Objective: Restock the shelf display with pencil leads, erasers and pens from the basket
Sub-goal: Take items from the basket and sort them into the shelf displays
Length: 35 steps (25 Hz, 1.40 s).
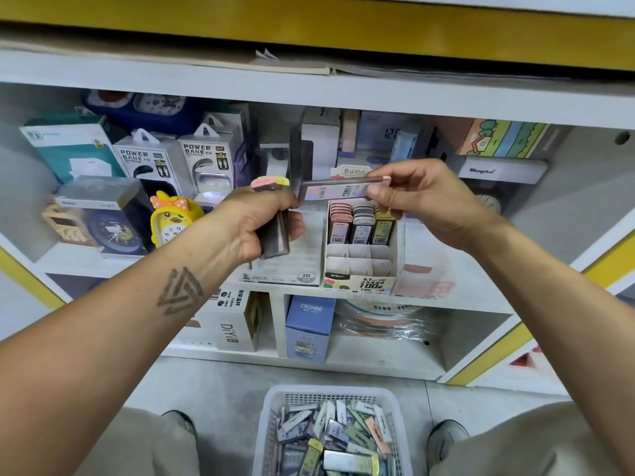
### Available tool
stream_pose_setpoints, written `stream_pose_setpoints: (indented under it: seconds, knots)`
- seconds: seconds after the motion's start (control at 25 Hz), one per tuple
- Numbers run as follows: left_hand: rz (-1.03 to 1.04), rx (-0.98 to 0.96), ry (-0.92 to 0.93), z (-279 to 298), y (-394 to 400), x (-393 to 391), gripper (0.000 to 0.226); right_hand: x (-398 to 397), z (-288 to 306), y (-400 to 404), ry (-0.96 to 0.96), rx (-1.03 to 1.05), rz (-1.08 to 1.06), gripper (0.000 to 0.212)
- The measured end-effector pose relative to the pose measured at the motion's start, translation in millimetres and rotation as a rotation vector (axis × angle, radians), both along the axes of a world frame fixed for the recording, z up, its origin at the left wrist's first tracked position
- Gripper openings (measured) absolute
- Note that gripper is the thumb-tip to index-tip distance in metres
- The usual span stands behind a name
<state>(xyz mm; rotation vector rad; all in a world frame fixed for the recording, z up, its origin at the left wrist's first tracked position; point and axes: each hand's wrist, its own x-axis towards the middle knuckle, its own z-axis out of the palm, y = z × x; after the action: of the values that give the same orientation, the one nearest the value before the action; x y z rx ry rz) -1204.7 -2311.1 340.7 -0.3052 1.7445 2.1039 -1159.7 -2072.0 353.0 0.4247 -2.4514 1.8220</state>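
White shelving is filling the head view, and the display box (360, 249) is sitting on the shelf (481, 290) with only its back row stocked. My right hand (422, 197) is pinching one lead case (340, 191), lying crosswise above that box. My left hand (261, 218) is gripping a stack of cases (273, 231), standing upright, partly hidden by my fingers. Below, the basket (330, 398) is being cut off by the frame.

Single head cam, wide-angle, looking forward and down. Close on the shelf (343, 94) at arm's reach; basket (330, 396) on the floor at bottom edge, between the feet. Edges bend, probably lens distortion. No second view to overlap.
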Motion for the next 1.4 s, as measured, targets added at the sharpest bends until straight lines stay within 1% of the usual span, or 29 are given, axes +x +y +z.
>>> stream_pose_setpoints:
  seconds: [0.08,0.2,0.32,0.48,0.56,0.64,0.72,0.8,0.84,0.88,0.92,0.96,1.0,1.04,1.08,1.12,1.16,1.24,1.32,1.4]
  knots:
    - [0.01,-0.019,-0.043,0.7,-3.8,-1.3,0.009,0.0,2.9,7.4,0.003,0.025,-0.052,0.021]
    - [-0.038,-0.056,-0.073,0.7,-3.8,-0.1,0.017,0.7,4.3,11.3,0.006,0.103,-0.047,0.017]
    - [-0.094,-0.053,-0.075,-0.9,-0.2,2.4,0.019,-1.9,-2.6,-0.9,0.09,0.324,-0.129,0.011]
    - [-0.126,-0.013,-0.023,-1.1,3.5,6.7,0.022,-7.8,-17.7,-21.4,0.215,0.604,-0.24,0.019]
    - [-0.12,-0.008,0.018,-2.3,4.6,7.2,0.031,-7.9,-23.1,-26.0,0.238,0.711,-0.214,0.02]
    - [-0.124,-0.003,0.036,-3.0,5.6,7.2,0.035,-6.4,-27.8,-29.9,0.247,0.716,-0.156,0.013]
    - [-0.131,0.014,0.04,-2.9,6.2,7.8,0.035,-3.6,-31.6,-33.5,0.313,0.767,-0.086,0.004]
    - [-0.141,0.024,0.037,-2.7,6.7,9.4,0.036,-5.1,-34.4,-35.1,0.436,0.9,-0.048,0.011]
    - [-0.145,0.037,0.032,-2.4,7.0,10.0,0.037,-6.4,-33.4,-35.4,0.464,0.935,-0.064,0.013]
    - [-0.15,0.052,0.029,-2.4,7.2,10.2,0.037,-7.7,-31.5,-35.5,0.466,0.926,-0.104,0.016]
    - [-0.161,0.065,0.026,-1.9,7.1,10.0,0.036,-9.0,-28.5,-35.9,0.441,0.87,-0.156,0.019]
    - [-0.18,0.074,0.022,-1.0,7.1,9.8,0.035,-9.7,-25.8,-36.5,0.378,0.762,-0.192,0.026]
    - [-0.205,0.08,0.017,-0.2,7.0,10.0,0.034,-8.7,-23.5,-37.6,0.278,0.616,-0.186,0.036]
    - [-0.234,0.088,0.013,0.5,7.4,10.4,0.033,-6.3,-21.6,-38.1,0.166,0.442,-0.129,0.047]
    - [-0.263,0.098,0.007,1.0,7.7,11.3,0.03,-3.4,-19.9,-37.7,0.076,0.277,-0.052,0.054]
    - [-0.293,0.107,-0.004,1.1,8.4,12.6,0.026,-1.6,-17.9,-35.3,0.027,0.162,0.006,0.055]
    - [-0.32,0.114,-0.019,1.1,8.9,13.7,0.021,0.1,-15.3,-31.5,0.013,0.115,0.04,0.051]
    - [-0.336,0.113,-0.041,0.9,10.6,13.6,0.016,2.7,-7.2,-22.1,0.022,0.137,0.048,0.04]
    - [-0.283,0.101,-0.058,0.9,12.3,10.7,0.017,5.6,-0.4,-11.1,0.047,0.197,0.02,0.034]
    - [-0.215,0.136,-0.069,0.7,12.6,7.0,0.02,8.6,3.6,-1.1,0.061,0.202,-0.007,0.032]
